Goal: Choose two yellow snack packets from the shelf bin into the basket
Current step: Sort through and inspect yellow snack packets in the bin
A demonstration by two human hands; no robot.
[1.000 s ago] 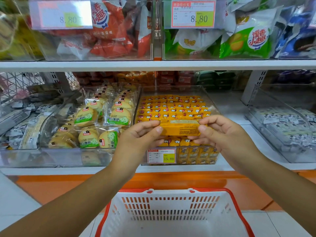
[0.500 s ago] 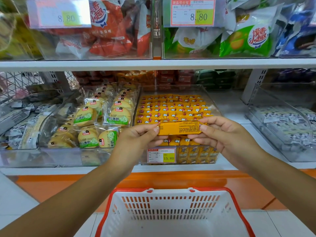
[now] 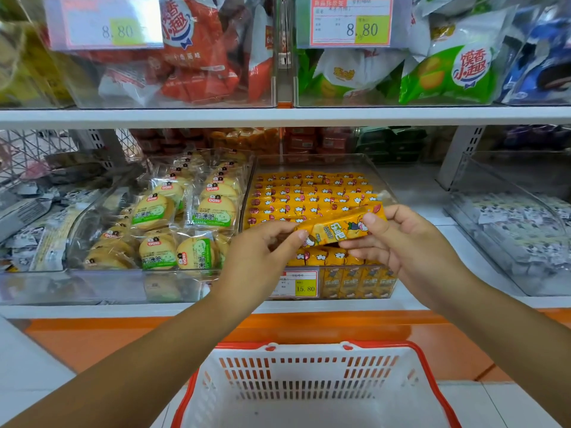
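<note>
Pinching 1 yellow packet (image 3: 336, 229): left hand (image 3: 262, 253) lower end, right hand (image 3: 404, 242) upper.

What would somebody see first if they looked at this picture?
Most likely the bright yellow snack packet, tilted and pinched at its ends by the left hand and right hand, right in the middle. Behind it sits a clear shelf bin packed with rows of the same yellow packets, and below, near the bottom edge, a white basket with a red rim stands.
</note>
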